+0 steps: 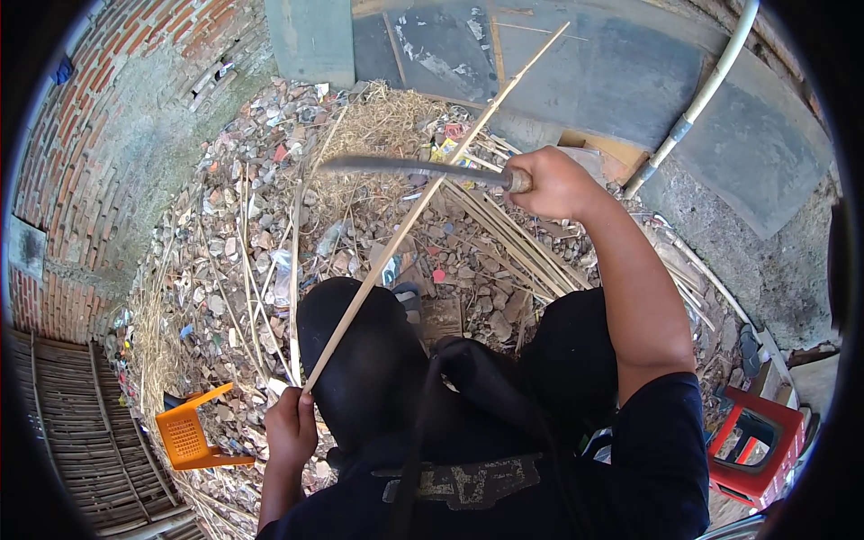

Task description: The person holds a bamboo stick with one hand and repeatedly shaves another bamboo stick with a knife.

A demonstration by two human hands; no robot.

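My left hand (290,427) is closed around the near end of a long, pale bamboo strip (401,236), beside my left knee. The strip slants up and away to the right, its far end thin. In my right hand (551,184) is the wooden handle of a machete (414,167), gripped in a fist with the arm stretched forward. Its dark blade, slightly blurred, points left and crosses over the strip. Whether blade and strip touch, I cannot tell. Both knees, in black trousers, are bent beneath the strip.
Rubble (216,301) and dry straw (378,121) cover the ground. Several split bamboo strips (513,236) lie ahead of my knees. An orange plastic chair (184,436) is at left, a red plastic stool (783,441) at right. A brick wall (99,135) and a pale pipe (702,101) bound the area.
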